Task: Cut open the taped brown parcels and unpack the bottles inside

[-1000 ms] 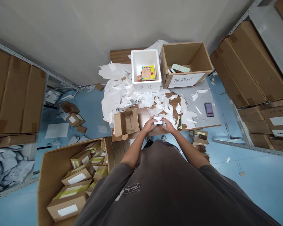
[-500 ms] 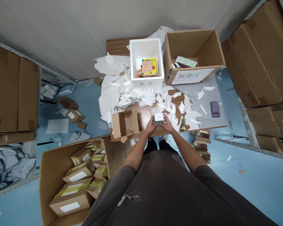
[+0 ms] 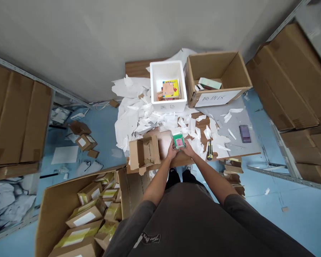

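Observation:
Between my two hands, above the front part of the table, is a small green box [image 3: 178, 140] with a pink patch on its face. My left hand [image 3: 172, 150] is closed on its left lower side, and my right hand [image 3: 187, 147] grips the right lower side. To the left, an opened brown carton [image 3: 144, 151] lies on the table with its flaps up. A yellow and black box cutter [image 3: 209, 150] rests to the right of my right hand. Torn white paper [image 3: 160, 121] is spread behind the hands.
At the table's back stand a white foam box [image 3: 168, 105] holding colourful books and a cardboard box [image 3: 222, 96] with small packages. A purple phone-like item [image 3: 245, 134] lies at the right. A large carton [image 3: 53, 200] of taped parcels stands at lower left; shelves flank both sides.
The small box has been tilted in my hands, so its green and pink face shows instead of a white one. The whole view has shifted, with the table lower in the picture.

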A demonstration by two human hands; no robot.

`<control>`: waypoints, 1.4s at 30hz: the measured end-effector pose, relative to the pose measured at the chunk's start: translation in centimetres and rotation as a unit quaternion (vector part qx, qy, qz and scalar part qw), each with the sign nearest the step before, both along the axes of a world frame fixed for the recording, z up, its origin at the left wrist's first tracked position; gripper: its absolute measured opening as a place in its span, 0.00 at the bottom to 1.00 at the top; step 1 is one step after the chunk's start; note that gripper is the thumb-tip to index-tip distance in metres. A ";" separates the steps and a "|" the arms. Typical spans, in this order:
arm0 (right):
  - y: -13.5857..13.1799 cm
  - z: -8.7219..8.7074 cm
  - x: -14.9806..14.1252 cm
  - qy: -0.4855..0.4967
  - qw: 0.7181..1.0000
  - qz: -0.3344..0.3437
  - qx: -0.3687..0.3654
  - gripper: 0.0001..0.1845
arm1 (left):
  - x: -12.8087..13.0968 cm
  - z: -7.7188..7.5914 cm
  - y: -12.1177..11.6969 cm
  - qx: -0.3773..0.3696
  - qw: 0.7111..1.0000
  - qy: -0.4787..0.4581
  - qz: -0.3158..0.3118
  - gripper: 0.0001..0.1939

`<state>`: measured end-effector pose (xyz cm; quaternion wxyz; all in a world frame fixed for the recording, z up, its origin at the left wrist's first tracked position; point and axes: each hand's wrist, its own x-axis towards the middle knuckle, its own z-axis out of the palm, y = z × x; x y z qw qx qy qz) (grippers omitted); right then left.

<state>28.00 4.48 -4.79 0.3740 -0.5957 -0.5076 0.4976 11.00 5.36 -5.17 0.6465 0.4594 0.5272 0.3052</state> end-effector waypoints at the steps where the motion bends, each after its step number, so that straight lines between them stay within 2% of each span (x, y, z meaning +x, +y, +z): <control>1: 0.3 0.9 -0.2 -0.004 1.000 0.008 0.012 0.44 | -0.4 0.8 0.2 0.008 1.000 -0.001 0.000 0.62; 5: 2.6 4.6 -1.1 -0.020 0.998 0.014 0.053 0.45 | -2.2 4.0 2.2 0.035 0.999 -0.022 0.018 0.60; 8: 5.0 7.8 -1.6 -0.011 0.996 0.006 0.094 0.45 | -3.1 6.8 4.9 0.064 0.995 -0.061 0.037 0.60; 11: 7.7 11.3 -1.5 0.012 0.990 -0.017 0.139 0.45 | -2.9 10.2 8.2 0.088 0.988 -0.111 0.054 0.60; 15: 11.2 15.4 0.4 0.048 0.980 -0.087 0.172 0.45 | 0.0 14.6 13.0 0.119 0.983 -0.135 0.029 0.58; 19: 15.1 17.6 5.1 0.064 0.965 -0.173 0.186 0.42 | 5.8 17.6 18.2 0.147 0.977 -0.152 -0.018 0.56; 23: 20.0 18.4 11.8 0.076 0.953 -0.215 0.198 0.36 | 13.3 19.4 23.3 0.159 0.973 -0.165 -0.024 0.57; 26: 24.2 18.6 16.9 0.081 0.948 -0.229 0.205 0.35 | 18.8 20.1 26.9 0.150 0.974 -0.168 -0.018 0.59; 32: 32.5 17.3 24.8 0.092 0.954 -0.207 0.196 0.41 | 27.5 19.7 33.6 0.165 0.976 -0.142 0.002 0.55; 34: 34.6 16.6 26.8 0.086 0.962 -0.190 0.176 0.42 | 29.2 19.2 35.6 0.168 0.978 -0.122 0.006 0.53; 37: 36.6 15.3 29.4 0.017 0.972 -0.186 0.146 0.42 | 30.2 18.6 38.0 0.180 0.983 -0.030 0.027 0.51; 40: 37.1 13.9 31.1 -0.048 0.971 -0.192 0.132 0.43 | 30.0 18.2 39.4 0.218 0.974 0.049 0.027 0.50; 42: 36.9 13.3 31.6 -0.046 0.973 -0.186 0.131 0.45 | 29.8 18.2 39.6 0.233 0.971 0.055 0.013 0.49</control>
